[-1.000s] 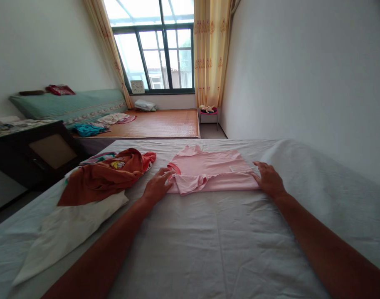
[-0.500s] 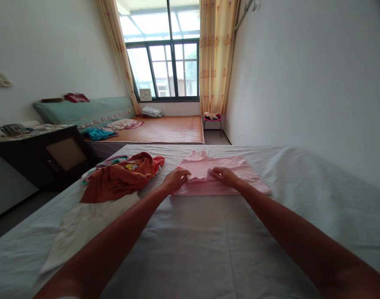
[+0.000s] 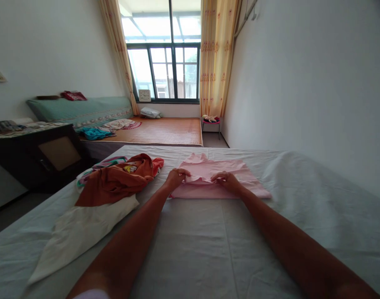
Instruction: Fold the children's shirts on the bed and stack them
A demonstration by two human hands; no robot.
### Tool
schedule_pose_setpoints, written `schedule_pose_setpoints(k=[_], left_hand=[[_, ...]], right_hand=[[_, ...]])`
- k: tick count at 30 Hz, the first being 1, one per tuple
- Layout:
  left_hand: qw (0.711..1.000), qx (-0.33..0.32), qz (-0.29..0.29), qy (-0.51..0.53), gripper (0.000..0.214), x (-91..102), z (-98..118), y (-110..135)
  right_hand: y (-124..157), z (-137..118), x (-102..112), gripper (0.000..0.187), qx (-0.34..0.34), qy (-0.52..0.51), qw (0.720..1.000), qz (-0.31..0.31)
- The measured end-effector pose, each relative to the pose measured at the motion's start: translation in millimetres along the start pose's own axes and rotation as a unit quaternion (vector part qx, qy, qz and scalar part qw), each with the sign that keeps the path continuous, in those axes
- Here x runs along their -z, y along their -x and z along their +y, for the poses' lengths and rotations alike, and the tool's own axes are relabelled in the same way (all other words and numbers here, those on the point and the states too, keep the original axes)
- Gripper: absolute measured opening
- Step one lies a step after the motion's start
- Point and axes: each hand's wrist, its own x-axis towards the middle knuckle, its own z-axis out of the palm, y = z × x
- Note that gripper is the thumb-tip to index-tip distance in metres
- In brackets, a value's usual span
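A pink shirt (image 3: 233, 168), partly folded, lies on the pale sheet in front of me, its collar end pointing away. My left hand (image 3: 177, 177) pinches the left end of a folded-over flap of the shirt. The fingers of my right hand (image 3: 225, 180) are closed on the same flap farther right. Between the two hands the flap's edge runs slightly wavy, and a lower layer of pink cloth spreads beneath it toward me. My fingertips are partly hidden by the cloth and the backs of the hands.
Left of the shirt, a rust-brown garment (image 3: 115, 182) lies heaped with other clothes, and a white cloth (image 3: 80, 228) trails toward me. Beyond the sheeted surface (image 3: 190, 249) are a bed with a woven mat (image 3: 171, 131), a dark cabinet (image 3: 30, 155) and a small stool (image 3: 211, 121).
The shirt's flap between my hands lies flatter, its edge lower and straighter. My right hand has shifted slightly right and down; the left still pinches its end. The view has shifted slightly.
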Motion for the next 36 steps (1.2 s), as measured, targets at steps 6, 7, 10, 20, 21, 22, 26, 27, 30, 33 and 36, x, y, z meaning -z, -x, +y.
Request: schedule_pose_setpoints(k=[6,7,10,20,21,22,26,27,30,33,36], left_hand=[[0.998,0.003,0.055,0.002,0.038,15.8,-3,0],[0.999,-0.002,0.051,-0.005,0.037,15.5,-1,0],[0.998,-0.025,0.006,-0.049,0.03,5.9,8,1],[0.99,0.01,-0.021,-0.142,0.027,-16.0,9,5],[0.988,0.017,-0.021,-0.152,0.025,-14.5,9,4],[0.986,0.024,-0.018,-0.165,0.024,-13.0,10,4],[0.978,0.059,-0.019,-0.198,0.024,-8.1,10,3],[0.976,0.064,-0.024,-0.205,0.024,-7.0,11,4],[0.968,0.029,0.007,-0.249,0.027,-5.7,17,8],[0.961,-0.07,0.036,-0.265,0.036,-13.3,30,14],[0.957,-0.133,-0.045,-0.254,0.041,-31.6,43,22]], right_hand=[[20,-1,12,0.038,-0.024,0.042,0.989,0.139],[20,-3,12,0.038,-0.026,0.049,0.984,0.167],[16,-10,5,0.037,0.008,0.085,0.985,0.152],[12,-7,-13,0.025,-0.115,0.216,0.968,0.062],[12,-7,-13,0.023,-0.124,0.22,0.966,0.05],[12,-6,-12,0.02,-0.131,0.223,0.965,0.044],[14,-7,-9,0.015,-0.15,0.233,0.96,0.037],[14,-7,-8,0.015,-0.155,0.241,0.957,0.036],[17,-13,-9,0.021,-0.146,0.266,0.95,0.069],[20,-22,-17,0.036,-0.043,0.269,0.959,0.079],[23,-29,-31,0.045,0.056,0.263,0.963,-0.014]])
